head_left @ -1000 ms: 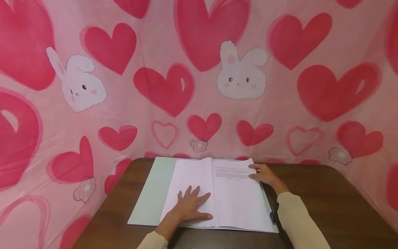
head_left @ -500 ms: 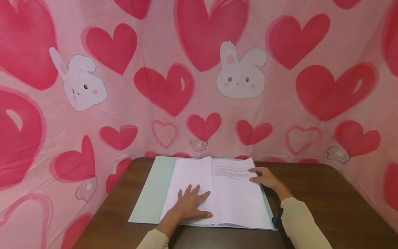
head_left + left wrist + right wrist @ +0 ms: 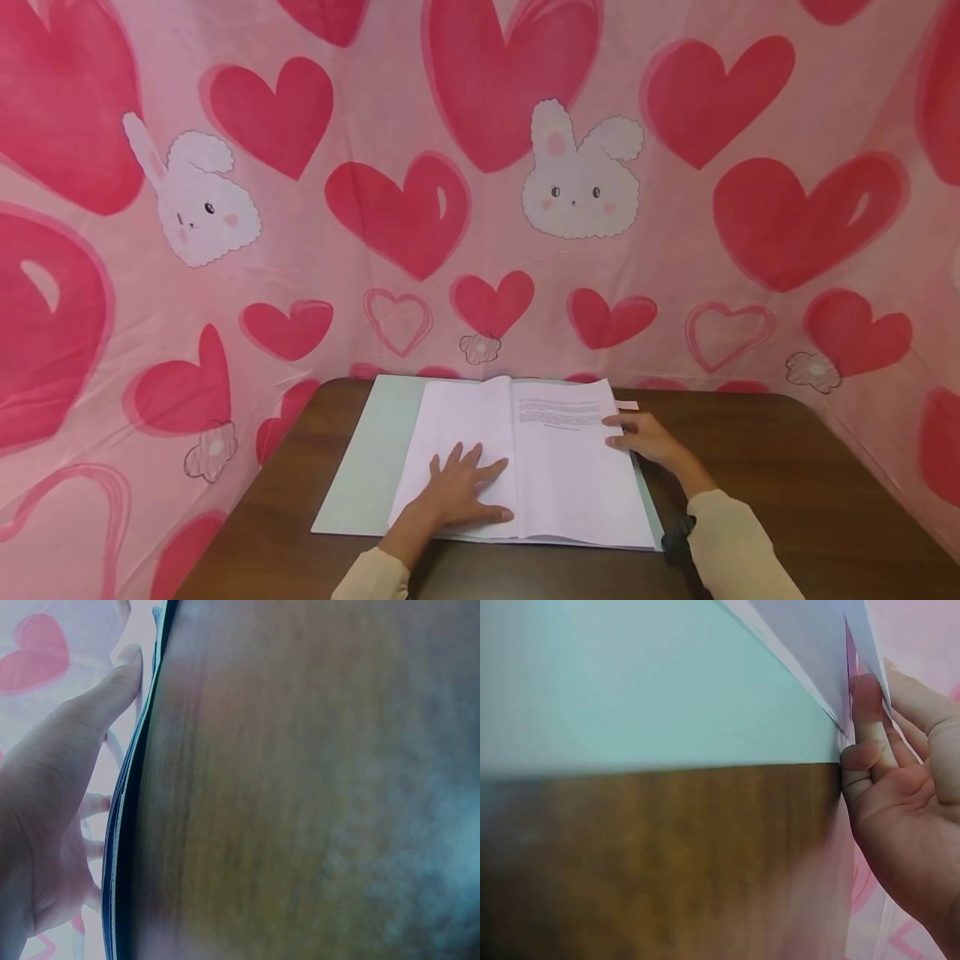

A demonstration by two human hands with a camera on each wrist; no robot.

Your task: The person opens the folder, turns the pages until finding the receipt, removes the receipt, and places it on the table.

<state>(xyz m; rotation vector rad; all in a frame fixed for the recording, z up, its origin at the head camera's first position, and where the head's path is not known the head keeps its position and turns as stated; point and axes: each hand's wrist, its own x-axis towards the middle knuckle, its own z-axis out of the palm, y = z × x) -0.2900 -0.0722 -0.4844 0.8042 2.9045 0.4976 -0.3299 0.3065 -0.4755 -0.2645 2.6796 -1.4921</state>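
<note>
Spread out in the head view is a light green folder (image 3: 360, 492) with white paper sheets inside. My left hand (image 3: 457, 493) rests on the left page (image 3: 457, 408), fingers spread and thumb lying near the centre fold. At the edge of the right page (image 3: 570, 487), which bears a few printed lines near its top, my right hand (image 3: 651, 437) pinches the paper. The right wrist view shows that page edge (image 3: 868, 645) between the fingers and thumb of my right hand (image 3: 907, 780). A small pale pink tab (image 3: 627, 406) sticks out just beyond this hand.
Under the folder is a dark brown wooden table (image 3: 787, 467). A pink cloth (image 3: 495, 250) printed with hearts and rabbit faces hangs behind the table and along its sides. The folder's near edge lies close to the table's front.
My right hand has slid a little down the right page's edge, toward me, and the pink tab now shows above it. The left hand has stayed in place.
</note>
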